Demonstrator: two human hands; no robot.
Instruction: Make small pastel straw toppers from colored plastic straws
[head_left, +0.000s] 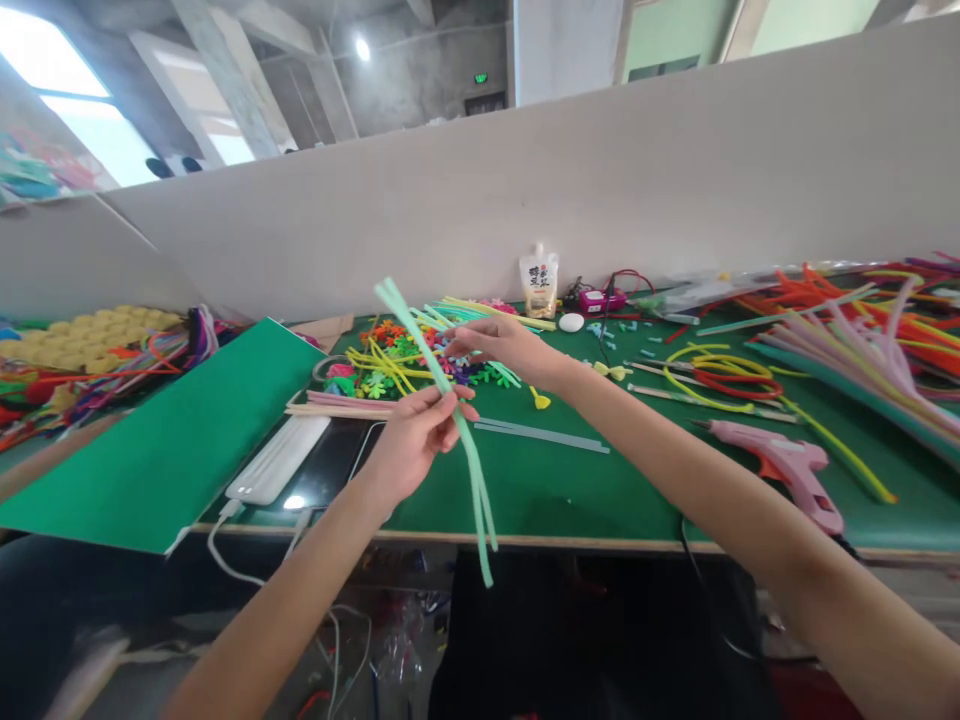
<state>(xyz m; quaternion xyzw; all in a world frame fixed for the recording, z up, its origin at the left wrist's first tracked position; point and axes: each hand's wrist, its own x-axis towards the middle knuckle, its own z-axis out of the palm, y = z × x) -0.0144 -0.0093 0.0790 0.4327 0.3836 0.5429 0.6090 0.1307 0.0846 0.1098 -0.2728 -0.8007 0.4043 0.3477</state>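
My left hand (420,435) is closed around a few light green pipe cleaners (474,475). They slant from upper left to lower right, their lower ends spread apart above the table's front edge. Just behind them is my right hand (510,345), palm down with its fingers stretched to the left and nothing visibly held. Below and beyond those fingers lies a pile of flower-shaped plastic pieces (390,380), with yellow pipe cleaners (382,362) and more light green ones across it. A small yellow bow-like piece (540,399) rests under my right wrist.
A pink glue gun (787,455) lies at right, near coiled yellow and red pipe cleaners (724,378) and a large bundle (855,350). To the left are a green board (172,440), a white power bank (277,460) and a phone (330,465). A pouch (539,282) stands against the partition.
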